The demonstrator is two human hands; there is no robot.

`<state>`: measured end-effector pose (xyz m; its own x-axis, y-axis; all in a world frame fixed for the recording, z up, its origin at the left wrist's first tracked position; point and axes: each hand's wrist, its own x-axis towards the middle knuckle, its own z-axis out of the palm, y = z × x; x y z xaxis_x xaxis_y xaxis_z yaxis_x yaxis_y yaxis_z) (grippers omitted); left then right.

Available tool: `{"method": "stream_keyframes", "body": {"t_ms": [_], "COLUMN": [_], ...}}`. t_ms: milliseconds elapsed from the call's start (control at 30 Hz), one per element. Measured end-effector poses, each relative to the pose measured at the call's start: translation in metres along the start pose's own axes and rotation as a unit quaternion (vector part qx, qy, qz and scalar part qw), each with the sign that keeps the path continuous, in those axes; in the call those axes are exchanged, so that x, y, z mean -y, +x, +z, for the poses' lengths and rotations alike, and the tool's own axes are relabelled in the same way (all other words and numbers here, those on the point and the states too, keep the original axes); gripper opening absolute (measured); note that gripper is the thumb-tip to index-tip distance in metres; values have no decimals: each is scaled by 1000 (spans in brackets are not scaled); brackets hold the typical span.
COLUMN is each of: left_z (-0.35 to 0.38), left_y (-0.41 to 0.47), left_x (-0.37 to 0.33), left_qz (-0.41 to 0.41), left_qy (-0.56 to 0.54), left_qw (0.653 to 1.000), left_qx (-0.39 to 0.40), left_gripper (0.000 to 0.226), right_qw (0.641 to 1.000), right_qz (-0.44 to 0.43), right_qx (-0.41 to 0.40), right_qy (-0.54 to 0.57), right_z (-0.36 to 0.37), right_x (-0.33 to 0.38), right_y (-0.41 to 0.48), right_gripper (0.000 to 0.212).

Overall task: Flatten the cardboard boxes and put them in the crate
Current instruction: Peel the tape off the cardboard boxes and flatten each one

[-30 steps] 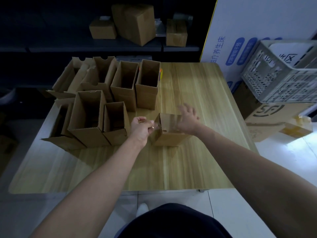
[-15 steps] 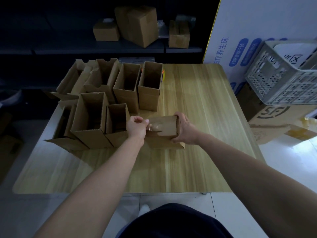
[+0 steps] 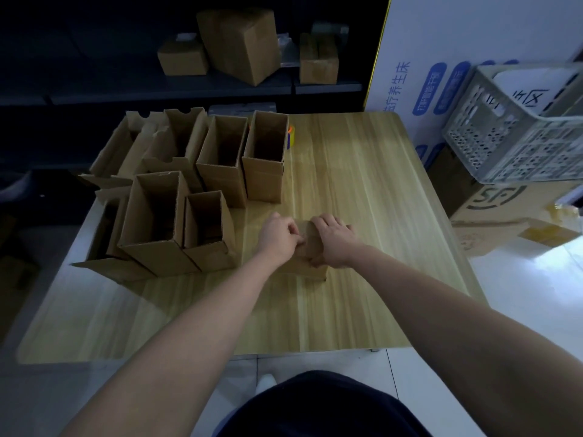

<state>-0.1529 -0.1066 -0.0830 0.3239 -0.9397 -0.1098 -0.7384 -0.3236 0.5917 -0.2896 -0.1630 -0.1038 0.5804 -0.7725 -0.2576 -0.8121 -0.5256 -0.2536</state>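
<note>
Right hand (image 3: pixel 335 241) moved atop box (image 3: pixel 304 269) beside left hand (image 3: pixel 279 238).

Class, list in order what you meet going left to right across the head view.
Upright open boxes → left hand → cardboard box gripped by both hands → right hand → grey crate.

Dim overall; the far-left shelves (image 3: pixel 126 93) sink into near-black. Brighter light falls at right, glaring off the white floor (image 3: pixel 517 279). Wide-angle distortion bends the table (image 3: pixel 362 171) edges; detail is soft.
</note>
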Motion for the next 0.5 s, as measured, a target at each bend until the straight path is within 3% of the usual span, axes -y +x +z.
{"method": "stream_keyframes", "body": {"t_ms": [233, 367, 433, 500], "left_z": [-28, -25, -30, -32], "left_y": [3, -3, -1, 0], "left_x": [43, 42, 47, 44], "left_qz": [-202, -289, -296, -270], "left_qy": [-181, -298, -347, -342], "left_qw": [951, 880, 855, 871], "left_qx": [-151, -228, -248, -227], "left_gripper": [9, 6, 8, 15], "right_qw": [999, 998, 996, 992], "right_qz": [21, 34, 48, 55], "right_qx": [28, 48, 60, 72], "right_qy": [-18, -35, -51, -87], "right_z": [-15, -24, -32, -37], "right_x": [-17, -23, -30, -31], "right_y": [4, 7, 6, 5], "right_gripper": [102, 102, 100, 98]}}
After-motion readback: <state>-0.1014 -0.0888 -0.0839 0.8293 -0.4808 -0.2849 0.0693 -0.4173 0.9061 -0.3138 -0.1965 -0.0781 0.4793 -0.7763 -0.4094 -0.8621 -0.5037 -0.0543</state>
